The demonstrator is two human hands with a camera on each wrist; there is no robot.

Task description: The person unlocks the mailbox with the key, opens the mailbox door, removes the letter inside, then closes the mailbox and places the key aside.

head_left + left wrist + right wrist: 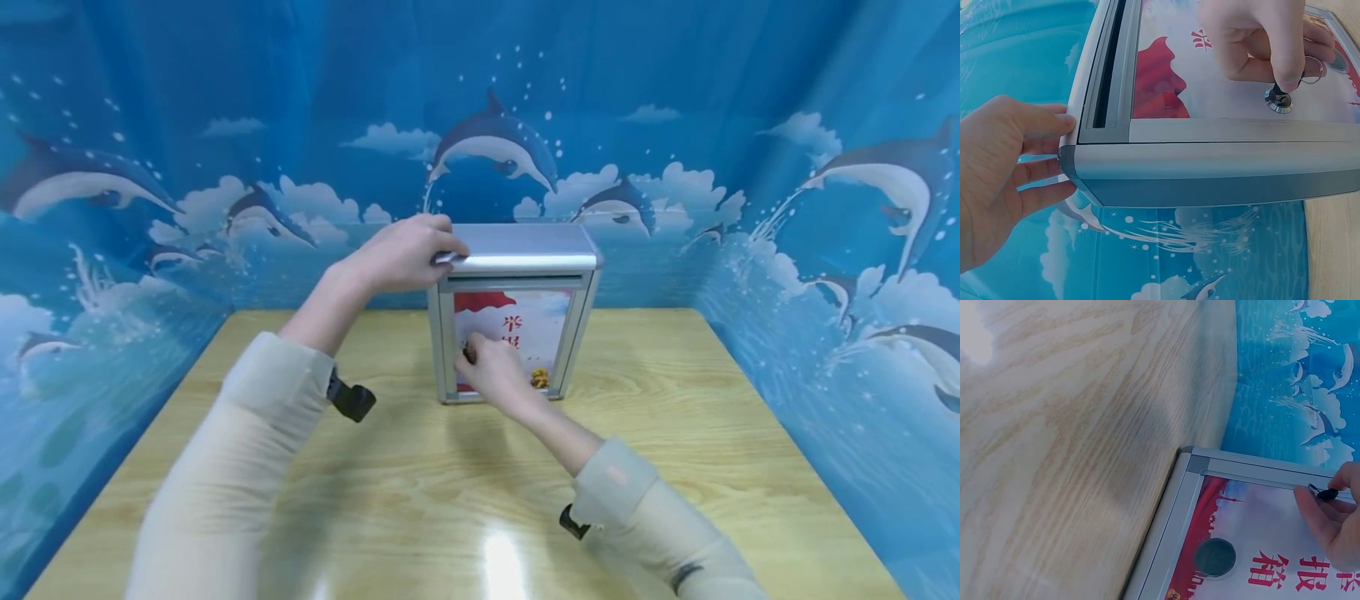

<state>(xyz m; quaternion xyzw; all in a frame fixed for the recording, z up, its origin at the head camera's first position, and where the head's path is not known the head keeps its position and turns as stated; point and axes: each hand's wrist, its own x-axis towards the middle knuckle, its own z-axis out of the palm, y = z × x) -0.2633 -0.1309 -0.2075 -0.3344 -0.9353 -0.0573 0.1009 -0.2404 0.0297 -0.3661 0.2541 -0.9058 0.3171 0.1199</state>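
Note:
A silver metal-framed letter box (pixel 532 243) stands upright on the table, with a slot near its top and a printed front panel bearing red characters. My left hand (pixel 405 252) holds its upper left corner; in the left wrist view the thumb presses the front edge and the other fingers lie against the top. With my right hand (pixel 495 375) I pinch the black head of a key (pixel 1327 494) at the left side of the panel. The round chrome lock (pixel 1279 102) shows right at those fingertips, and a wire key ring (pixel 1314 70) hangs from the key.
The light wood-grain table (pixel 420 500) carries the box towards its back edge. A blue curtain (pixel 337 100) printed with dolphins closes off the back and both sides. On the panel's lower part is a dark round spot (pixel 1215 557).

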